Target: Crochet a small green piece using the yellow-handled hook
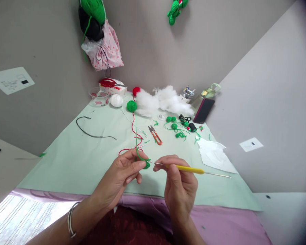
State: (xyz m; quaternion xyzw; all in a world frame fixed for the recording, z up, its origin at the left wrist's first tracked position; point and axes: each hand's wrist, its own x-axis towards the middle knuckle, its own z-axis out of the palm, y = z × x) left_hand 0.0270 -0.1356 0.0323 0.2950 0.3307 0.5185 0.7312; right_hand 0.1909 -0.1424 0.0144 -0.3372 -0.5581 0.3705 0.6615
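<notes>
My left hand pinches a small green crochet piece between thumb and fingers, above the near part of the table. Green yarn runs from it over my left fingers and back to the green yarn ball. In my right hand is a crochet hook with a yellow handle, gripped like a pencil. Its thin metal tip points left and meets the edge of the green piece; whether it sits inside a stitch I cannot tell. A second metal end sticks out to the right.
Orange thread snips lie beyond my hands, beside loose red and white yarn. White stuffing is heaped at the back. Small green crocheted parts, a leaning phone and white paper are on the right. A black cord lies left.
</notes>
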